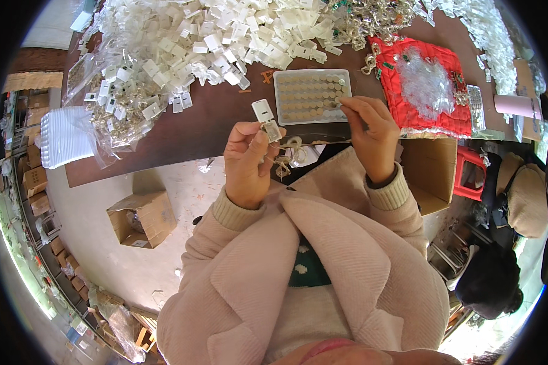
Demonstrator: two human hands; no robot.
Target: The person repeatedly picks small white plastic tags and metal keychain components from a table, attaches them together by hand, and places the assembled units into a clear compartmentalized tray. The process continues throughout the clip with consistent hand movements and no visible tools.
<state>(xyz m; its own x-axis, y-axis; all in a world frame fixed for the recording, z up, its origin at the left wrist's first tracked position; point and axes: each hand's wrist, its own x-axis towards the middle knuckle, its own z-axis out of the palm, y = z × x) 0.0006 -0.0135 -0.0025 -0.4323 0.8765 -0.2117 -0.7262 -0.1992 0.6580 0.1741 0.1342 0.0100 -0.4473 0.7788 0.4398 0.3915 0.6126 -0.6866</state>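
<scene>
Leftmost, at mid-left of the frame, a stack of white trays [64, 137] sits off the edge of the brown table [182, 131], and lower down an open cardboard box [141, 218] stands on the floor. Across the upper left and upper centre of the table spreads a big heap of small white plastic cases [195, 42], partly on clear plastic sheeting. Just left of centre, the left hand [248, 164] is curled closed, thumb and fingers pinching one small white hinged case [266, 120] that stands open above the fingertips. Right beside it, at centre, a grey tray of round button cells [312, 95] lies flat on the table. The right hand [371, 137] is partly closed with its fingertips pinched together at the tray's lower right edge; whether they have hold of a cell cannot be told. Farther right, a red cushion [429, 91] holds a clump of clear plastic bits [426, 82]. Lower right, another person's dark-haired head [487, 283] shows.
</scene>
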